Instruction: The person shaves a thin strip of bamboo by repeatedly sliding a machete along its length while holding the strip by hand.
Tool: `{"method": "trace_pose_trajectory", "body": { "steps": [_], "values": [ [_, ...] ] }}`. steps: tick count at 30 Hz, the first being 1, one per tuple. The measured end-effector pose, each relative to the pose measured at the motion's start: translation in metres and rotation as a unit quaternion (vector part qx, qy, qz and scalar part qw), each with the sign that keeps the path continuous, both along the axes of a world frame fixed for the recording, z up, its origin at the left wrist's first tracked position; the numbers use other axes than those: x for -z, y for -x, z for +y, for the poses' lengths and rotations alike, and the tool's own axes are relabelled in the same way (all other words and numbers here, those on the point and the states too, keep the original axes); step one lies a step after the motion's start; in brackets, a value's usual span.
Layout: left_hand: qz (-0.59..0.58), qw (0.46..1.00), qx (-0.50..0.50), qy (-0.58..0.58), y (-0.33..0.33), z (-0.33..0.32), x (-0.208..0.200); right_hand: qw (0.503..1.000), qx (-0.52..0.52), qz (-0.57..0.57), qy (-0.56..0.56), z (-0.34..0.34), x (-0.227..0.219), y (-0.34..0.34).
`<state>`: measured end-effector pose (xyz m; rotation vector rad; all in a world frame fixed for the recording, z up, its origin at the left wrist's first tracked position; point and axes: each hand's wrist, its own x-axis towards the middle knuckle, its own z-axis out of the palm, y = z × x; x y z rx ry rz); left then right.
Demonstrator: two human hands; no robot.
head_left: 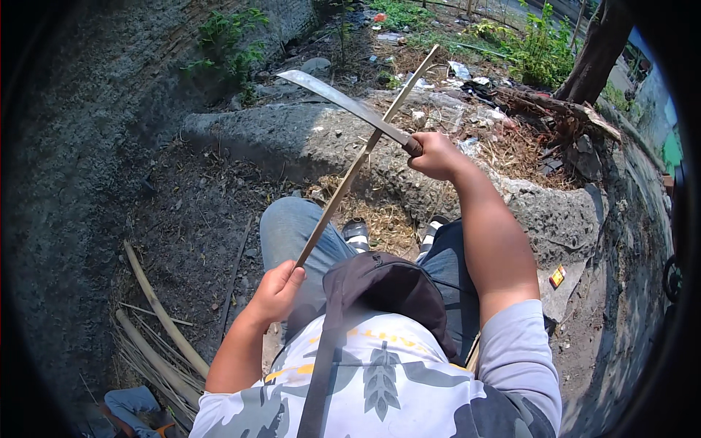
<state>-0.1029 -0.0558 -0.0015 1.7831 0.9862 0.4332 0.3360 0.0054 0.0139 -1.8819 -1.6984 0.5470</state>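
My right hand (436, 155) is closed round the short handle of a machete (343, 98), whose long blade points up and to the left. The blade crosses a long, thin strip of wood or bamboo (342, 191) and appears to touch it. My left hand (278, 290) grips the lower end of that strip, near my left knee. From there the strip slants up and away to the right, its far end past the blade. A dark bag (398, 288) hangs by a strap over my lap.
A low, rough concrete ledge (270, 135) runs across in front of my feet. Stripped poles (162, 314) and thin strips lie at lower left, near another person's jeans-clad leg (131, 403). Litter and dry debris cover the ground by a tree trunk (595, 55). A small yellow-red packet (558, 277) lies at right.
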Motion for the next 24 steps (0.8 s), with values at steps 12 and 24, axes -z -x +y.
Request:
{"method": "trace_pose_trajectory", "body": {
  "steps": [12,24],
  "values": [
    [0.081,0.992,0.02,-0.092,0.012,0.003,-0.038,0.986,-0.106,-0.124,0.041,-0.009,-0.032,0.023],
    [0.049,0.994,-0.045,-0.083,-0.019,0.018,-0.017,0.967,-0.163,-0.194,-0.013,-0.013,-0.036,0.074]
  ]
}}
